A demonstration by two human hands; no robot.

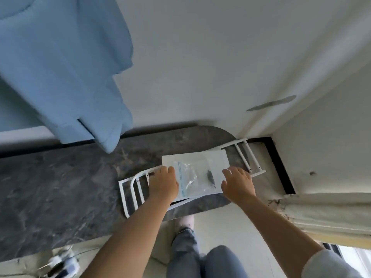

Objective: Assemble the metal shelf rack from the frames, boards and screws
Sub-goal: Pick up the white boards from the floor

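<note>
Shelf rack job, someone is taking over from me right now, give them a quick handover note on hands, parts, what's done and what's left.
Left hand: fingers straight, resting on the left edge of the white board, over the left frame.
Right hand: open, on the board's right edge, no grip on anything.
Parts: board lies flat on the dark marble counter, across two white metal frames; the right frame sticks out toward the wall. The screw bag lies on the board, apparently sealed.
Done: parts laid out.
Left: everything; nothing looks joined yet, no screws out.
</note>
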